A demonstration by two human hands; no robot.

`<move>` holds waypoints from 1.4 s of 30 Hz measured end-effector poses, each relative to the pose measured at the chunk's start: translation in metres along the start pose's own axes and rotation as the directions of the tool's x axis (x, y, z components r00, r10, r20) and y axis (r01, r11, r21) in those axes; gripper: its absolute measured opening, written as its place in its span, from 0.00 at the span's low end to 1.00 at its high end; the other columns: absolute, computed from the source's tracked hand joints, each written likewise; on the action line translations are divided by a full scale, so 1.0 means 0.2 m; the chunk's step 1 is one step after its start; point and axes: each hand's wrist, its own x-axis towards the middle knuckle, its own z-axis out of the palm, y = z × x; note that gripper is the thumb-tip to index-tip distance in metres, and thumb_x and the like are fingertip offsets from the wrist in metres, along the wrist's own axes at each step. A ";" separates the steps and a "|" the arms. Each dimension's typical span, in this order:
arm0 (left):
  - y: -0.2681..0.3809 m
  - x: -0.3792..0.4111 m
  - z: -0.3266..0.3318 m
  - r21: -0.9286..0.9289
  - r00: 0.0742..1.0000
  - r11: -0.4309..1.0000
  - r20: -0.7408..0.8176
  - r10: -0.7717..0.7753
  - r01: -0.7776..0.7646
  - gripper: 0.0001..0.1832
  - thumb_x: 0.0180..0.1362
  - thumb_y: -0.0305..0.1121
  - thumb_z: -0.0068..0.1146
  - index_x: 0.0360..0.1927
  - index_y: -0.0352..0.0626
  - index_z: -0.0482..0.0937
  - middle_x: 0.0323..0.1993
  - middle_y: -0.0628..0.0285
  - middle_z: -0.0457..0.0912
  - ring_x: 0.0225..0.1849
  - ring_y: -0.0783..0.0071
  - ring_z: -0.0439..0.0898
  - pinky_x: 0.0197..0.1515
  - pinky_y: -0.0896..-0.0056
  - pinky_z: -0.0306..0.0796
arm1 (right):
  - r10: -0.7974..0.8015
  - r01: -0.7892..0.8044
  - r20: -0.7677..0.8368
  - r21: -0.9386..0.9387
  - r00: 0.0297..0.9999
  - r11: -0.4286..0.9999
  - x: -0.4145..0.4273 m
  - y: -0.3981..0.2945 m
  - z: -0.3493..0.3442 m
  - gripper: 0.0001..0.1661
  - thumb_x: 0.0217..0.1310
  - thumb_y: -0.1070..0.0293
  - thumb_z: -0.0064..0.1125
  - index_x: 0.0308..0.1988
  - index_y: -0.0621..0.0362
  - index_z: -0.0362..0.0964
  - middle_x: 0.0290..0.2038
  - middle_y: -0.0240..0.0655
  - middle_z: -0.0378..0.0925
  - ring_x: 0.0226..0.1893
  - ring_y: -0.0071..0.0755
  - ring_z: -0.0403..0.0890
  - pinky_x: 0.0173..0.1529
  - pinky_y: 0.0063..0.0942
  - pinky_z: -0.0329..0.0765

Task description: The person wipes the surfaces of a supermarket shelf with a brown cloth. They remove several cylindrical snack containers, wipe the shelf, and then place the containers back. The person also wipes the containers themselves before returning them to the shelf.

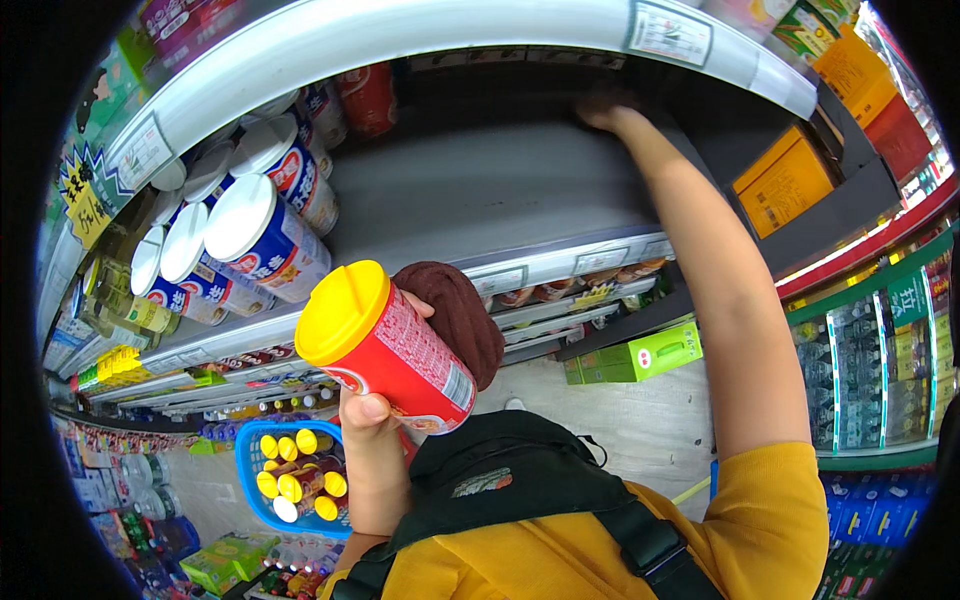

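My left hand [375, 405] grips a red canister with a yellow lid [397, 352], tilted in front of my chest. A dark brown cloth [457, 322] is bunched behind the canister, against the same hand. My right arm reaches far over the grey shelf [495, 172]. In the shadow at its back, my right hand [604, 109] is dim and blurred, so its fingers and anything in them cannot be made out. To the left on this shelf stand several blue-and-white canisters with white lids [274, 240]. A red container [367, 97] stands farther back.
A white shelf edge [450, 26] curves overhead. A blue plastic basket [251, 487] on the floor at lower left holds several yellow-lidded containers. Orange boxes [784, 184] stand at the right, and a green carton [645, 356] lies below the shelves. A dark bag [517, 465] hangs at my chest.
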 end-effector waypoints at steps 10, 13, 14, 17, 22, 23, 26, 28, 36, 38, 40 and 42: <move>0.07 -0.02 -0.09 -0.020 0.999 1.000 -0.034 -0.006 0.005 0.52 0.34 0.56 0.71 0.61 0.35 0.65 0.48 0.48 0.76 0.45 0.68 0.78 0.45 0.72 0.74 | -0.361 0.330 0.036 0.331 0.932 0.884 -0.58 -1.08 -0.49 0.36 0.58 0.55 0.47 0.61 0.66 0.67 0.66 0.54 0.63 0.67 0.56 0.63 0.68 0.54 0.57; 0.07 -0.02 -0.09 -0.032 0.999 0.999 -0.038 -0.020 0.019 0.53 0.33 0.56 0.72 0.61 0.35 0.65 0.49 0.48 0.75 0.45 0.68 0.78 0.45 0.72 0.74 | -0.456 0.416 -0.006 0.422 0.890 0.805 -0.63 -1.18 -0.47 0.39 0.59 0.56 0.47 0.64 0.72 0.60 0.67 0.59 0.58 0.69 0.61 0.57 0.71 0.53 0.51; 0.08 -0.02 -0.09 -0.037 0.999 0.999 -0.039 -0.022 0.020 0.53 0.33 0.55 0.72 0.61 0.35 0.65 0.49 0.48 0.75 0.45 0.68 0.78 0.45 0.72 0.74 | -0.446 0.436 -0.090 0.447 0.890 0.781 -0.71 -1.20 -0.43 0.41 0.60 0.56 0.47 0.65 0.74 0.57 0.68 0.60 0.56 0.70 0.62 0.55 0.72 0.53 0.49; 0.08 -0.03 -0.11 -0.030 0.999 0.999 -0.043 -0.012 0.011 0.54 0.33 0.56 0.72 0.61 0.35 0.64 0.49 0.48 0.75 0.45 0.69 0.78 0.45 0.73 0.74 | -0.560 0.506 -0.038 0.484 0.828 0.714 -0.89 -1.19 -0.45 0.42 0.66 0.51 0.46 0.63 0.78 0.53 0.64 0.65 0.58 0.68 0.65 0.57 0.72 0.48 0.51; 0.09 -0.02 -0.10 -0.011 1.000 1.000 -0.019 -0.007 0.007 0.55 0.32 0.58 0.71 0.61 0.34 0.64 0.48 0.48 0.75 0.43 0.69 0.78 0.43 0.73 0.73 | -0.857 0.761 -0.168 0.563 0.487 0.322 -1.05 -1.06 -0.46 0.39 0.66 0.60 0.51 0.69 0.68 0.50 0.72 0.55 0.48 0.75 0.53 0.43 0.76 0.44 0.43; 0.09 -0.02 -0.10 -0.014 1.000 1.000 -0.011 -0.002 0.002 0.55 0.32 0.58 0.71 0.61 0.34 0.64 0.48 0.48 0.75 0.43 0.69 0.78 0.43 0.73 0.73 | -0.889 0.776 -0.204 0.590 0.409 0.222 -1.03 -1.00 -0.42 0.38 0.66 0.61 0.50 0.69 0.65 0.51 0.73 0.52 0.47 0.75 0.51 0.42 0.76 0.44 0.42; 0.08 0.00 -0.08 -0.033 0.999 0.999 0.008 0.037 -0.036 0.55 0.31 0.57 0.71 0.62 0.34 0.64 0.48 0.46 0.75 0.40 0.69 0.79 0.41 0.74 0.74 | -0.943 0.744 -0.226 0.668 0.244 0.032 -1.06 -0.81 -0.43 0.32 0.65 0.71 0.48 0.68 0.56 0.59 0.73 0.40 0.52 0.75 0.46 0.45 0.76 0.42 0.43; 0.06 0.03 -0.05 -0.044 0.997 0.996 0.014 0.074 -0.073 0.55 0.31 0.57 0.72 0.61 0.33 0.64 0.47 0.45 0.75 0.38 0.69 0.80 0.38 0.75 0.75 | -0.951 0.617 -0.209 0.787 0.229 -0.024 -1.07 -0.64 -0.46 0.32 0.58 0.81 0.47 0.63 0.55 0.69 0.70 0.37 0.61 0.74 0.46 0.50 0.76 0.43 0.47; 0.02 0.09 0.00 0.002 0.986 0.989 0.077 0.146 -0.147 0.52 0.43 0.61 0.66 0.63 0.36 0.60 0.47 0.46 0.73 0.39 0.72 0.78 0.39 0.75 0.76 | -0.729 0.578 0.004 0.606 0.685 0.547 -0.92 0.33 -0.31 0.33 0.65 0.66 0.51 0.69 0.46 0.59 0.74 0.37 0.51 0.75 0.46 0.46 0.76 0.43 0.45; 0.01 0.12 0.04 -0.056 0.977 0.983 0.107 0.182 -0.177 0.49 0.47 0.60 0.64 0.63 0.36 0.59 0.48 0.46 0.73 0.40 0.71 0.79 0.40 0.74 0.77 | -0.333 0.265 0.095 0.422 0.938 0.867 -0.81 0.49 -0.21 0.34 0.70 0.56 0.46 0.72 0.47 0.52 0.75 0.41 0.46 0.75 0.48 0.46 0.75 0.43 0.46; -0.02 0.16 0.12 -0.187 0.983 0.973 0.096 0.156 -0.136 0.47 0.51 0.59 0.61 0.64 0.36 0.58 0.49 0.45 0.73 0.42 0.69 0.80 0.42 0.72 0.78 | 0.005 -0.035 0.121 0.252 0.993 0.967 -0.75 0.51 -0.14 0.39 0.71 0.47 0.42 0.72 0.52 0.48 0.75 0.46 0.43 0.75 0.53 0.45 0.75 0.45 0.48; -0.06 0.19 0.18 -0.340 0.989 0.935 0.073 0.132 -0.100 0.42 0.57 0.56 0.58 0.63 0.35 0.59 0.53 0.43 0.73 0.45 0.66 0.81 0.45 0.69 0.79 | 0.029 -0.061 0.155 0.206 0.988 0.977 -0.74 0.32 -0.16 0.44 0.69 0.42 0.40 0.71 0.61 0.48 0.73 0.55 0.43 0.74 0.60 0.45 0.75 0.46 0.48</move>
